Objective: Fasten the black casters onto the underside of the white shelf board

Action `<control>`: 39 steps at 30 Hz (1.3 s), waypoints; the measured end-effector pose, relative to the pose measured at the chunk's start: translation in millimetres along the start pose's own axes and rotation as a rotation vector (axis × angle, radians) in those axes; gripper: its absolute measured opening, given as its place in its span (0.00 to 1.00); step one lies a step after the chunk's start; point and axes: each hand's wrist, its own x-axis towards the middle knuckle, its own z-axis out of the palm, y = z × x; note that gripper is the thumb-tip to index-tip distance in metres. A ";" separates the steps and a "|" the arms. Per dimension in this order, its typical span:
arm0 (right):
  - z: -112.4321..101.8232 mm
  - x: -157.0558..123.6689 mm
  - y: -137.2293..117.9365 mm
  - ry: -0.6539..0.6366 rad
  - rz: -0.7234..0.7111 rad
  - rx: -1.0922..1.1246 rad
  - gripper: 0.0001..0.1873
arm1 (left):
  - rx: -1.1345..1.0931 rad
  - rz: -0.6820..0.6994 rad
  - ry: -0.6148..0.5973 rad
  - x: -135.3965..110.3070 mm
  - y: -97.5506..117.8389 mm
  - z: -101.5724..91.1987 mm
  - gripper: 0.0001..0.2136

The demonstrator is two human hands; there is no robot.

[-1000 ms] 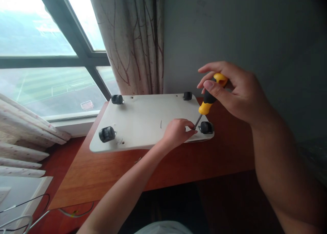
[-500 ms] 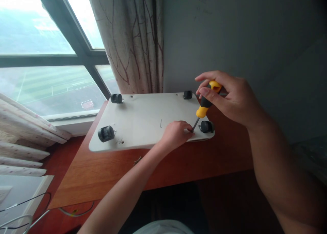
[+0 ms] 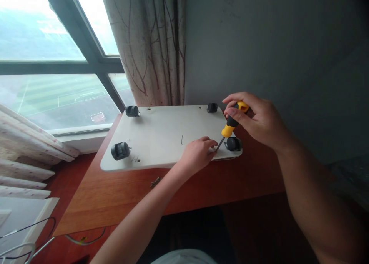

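My right hand (image 3: pixel 253 114) is closed around the black-and-yellow handle of a screwdriver (image 3: pixel 230 126). Its shaft slants down to the near right part of a white board (image 3: pixel 161 135), beside a black caster (image 3: pixel 233 144). At the screwdriver's tip, my left hand (image 3: pixel 198 152) rests on the board with its fingers pinched together. Whatever those fingers hold is hidden or too small to make out. More black casters stand at the other corners, one at near left (image 3: pixel 120 151).
The board lies on a reddish-brown wooden table (image 3: pixel 115 198). A small pile of screws (image 3: pixel 156 181) is on the table by my left forearm. Behind are a patterned curtain (image 3: pixel 155 44) and a grey wall. A window is at left, with cables (image 3: pixel 34 225) low down.
My right hand and the screwdriver's handle have come down a little, tilting the shaft more. The left hand stays at the tip, its fingers shifted slightly.
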 end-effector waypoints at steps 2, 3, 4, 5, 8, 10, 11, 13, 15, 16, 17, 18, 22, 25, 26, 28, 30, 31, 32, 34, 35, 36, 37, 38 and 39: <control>3.9 -1.7 4.2 0.016 0.007 0.013 0.15 | -0.013 0.001 0.029 -8.9 -1.2 -1.4 0.12; 5.5 -2.7 6.1 0.028 0.015 0.026 0.15 | -0.026 0.000 0.051 -15.0 -1.6 -2.2 0.12; 6.7 -3.9 7.6 0.043 0.026 0.040 0.15 | -0.044 -0.003 0.079 -22.2 -1.9 -2.9 0.11; 7.3 -5.1 8.4 0.051 0.038 0.053 0.15 | -0.070 -0.005 0.108 -30.5 -1.8 -3.3 0.10; 4.7 -9.6 5.6 0.046 0.055 0.098 0.15 | -0.174 0.008 0.176 -59.6 -1.7 -1.6 0.10; -0.1 -13.0 0.7 -0.008 0.043 0.161 0.15 | -0.220 0.028 0.204 -79.7 -3.8 3.4 0.12; -2.9 -14.5 -1.7 -0.047 0.042 0.199 0.16 | -0.231 0.030 0.215 -89.2 -6.0 7.1 0.14; -7.6 -16.9 -4.9 -0.115 0.057 0.263 0.17 | -0.236 0.011 0.240 -105.7 -12.9 16.0 0.19; -9.9 -17.4 -4.5 -0.106 0.084 0.232 0.17 | -0.225 -0.017 0.264 -118.1 -21.4 25.4 0.23; -9.9 -16.9 -3.1 -0.067 0.089 0.158 0.17 | -0.214 -0.034 0.275 -122.6 -25.5 29.6 0.25; -9.2 -15.8 -1.0 -0.008 0.081 0.051 0.16 | -0.202 -0.052 0.285 -126.0 -29.4 33.2 0.27; -8.0 -14.4 1.4 0.056 0.068 -0.067 0.15 | -0.189 -0.073 0.290 -128.4 -32.7 36.3 0.29; -1.3 -8.8 10.1 0.168 0.063 -0.189 0.14 | -0.143 -0.134 0.231 -131.1 -41.7 44.2 0.33; 0.4 -8.4 12.0 0.047 0.094 0.147 0.13 | -0.127 -0.140 0.189 -130.3 -45.7 49.0 0.34; 0.1 -9.0 11.9 -0.005 0.102 0.251 0.14 | -0.123 -0.137 0.191 -130.0 -46.8 50.7 0.35; -1.1 -10.9 11.5 -0.066 0.121 0.381 0.15 | -0.109 -0.130 0.205 -129.7 -48.5 53.8 0.35; -1.7 -13.0 11.5 -0.026 0.136 0.359 0.15 | -0.094 -0.122 0.212 -129.6 -49.5 55.9 0.36; -1.5 -13.9 11.7 0.024 0.134 0.287 0.15 | -0.091 -0.117 0.211 -129.6 -49.8 56.5 0.36; -0.8 -14.8 12.1 0.082 0.127 0.182 0.15 | -0.093 -0.113 0.209 -129.7 -50.0 56.8 0.36; 1.3 -16.0 12.6 0.192 0.112 -0.044 0.14 | -0.102 -0.110 0.201 -130.0 -50.4 56.7 0.36; 2.5 -16.4 12.6 0.226 0.110 -0.111 0.14 | -0.109 -0.109 0.197 -130.1 -50.6 56.5 0.36; 3.5 -16.7 12.3 0.239 0.113 -0.122 0.14 | -0.116 -0.110 0.194 -130.3 -50.7 56.3 0.37; 4.1 -16.8 11.6 0.224 0.119 -0.077 0.13 | -0.122 -0.109 0.191 -130.4 -50.8 56.1 0.37; 4.1 -17.0 10.5 0.183 0.126 0.009 0.13 | -0.126 -0.107 0.190 -130.5 -50.8 55.9 0.37; 3.6 -17.1 9.2 0.126 0.132 0.111 0.12 | -0.130 -0.104 0.190 -130.5 -50.8 55.7 0.37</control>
